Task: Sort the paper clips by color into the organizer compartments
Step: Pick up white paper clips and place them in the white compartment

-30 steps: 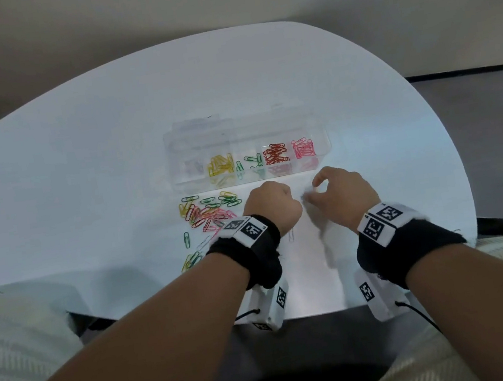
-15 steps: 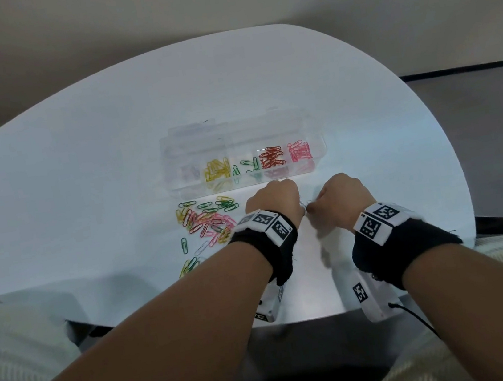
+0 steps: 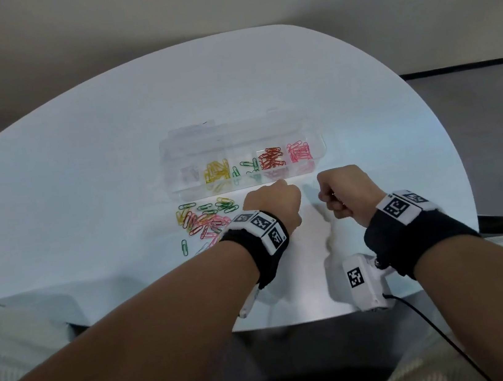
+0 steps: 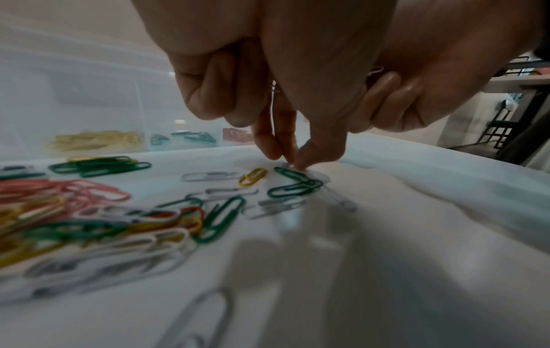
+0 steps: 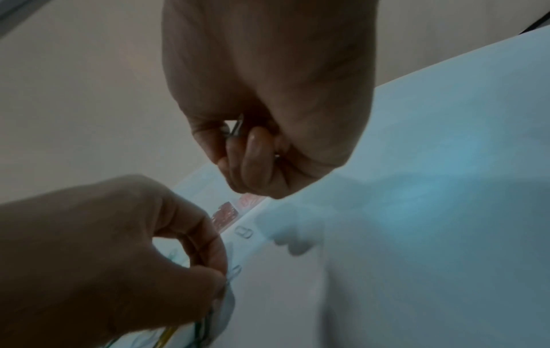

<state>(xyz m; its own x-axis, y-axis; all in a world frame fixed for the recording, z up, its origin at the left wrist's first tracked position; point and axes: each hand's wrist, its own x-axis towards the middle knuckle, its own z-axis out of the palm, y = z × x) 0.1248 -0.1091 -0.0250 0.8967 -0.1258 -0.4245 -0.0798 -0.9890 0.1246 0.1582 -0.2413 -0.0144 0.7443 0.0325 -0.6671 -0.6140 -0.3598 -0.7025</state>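
A clear organizer (image 3: 237, 134) lies at mid-table, with white, yellow (image 3: 217, 172), green, red (image 3: 271, 158) and pink (image 3: 299, 152) paper clips in separate compartments. A loose mixed pile (image 3: 204, 219) lies in front of it, on the left. My left hand (image 3: 272, 202) is at the pile's right edge, thumb and fingertips (image 4: 309, 153) pinching down at a white paper clip (image 4: 287, 165) beside two green ones (image 4: 294, 183). A thin white clip (image 4: 272, 110) also runs up inside that hand. My right hand (image 3: 341, 192) is a raised fist beside it, curled round a pale clip (image 5: 235, 128).
The round white table (image 3: 108, 146) ends just behind my wrists, and its right edge is close to the right hand. A lone green clip (image 3: 184, 247) lies nearer me than the pile. One white clip (image 5: 244, 232) lies between the hands and the organizer.
The hands met half a second ago and have since come apart. The right hand has pulled back to the right as a fist. The left hand stays at the pile's edge.
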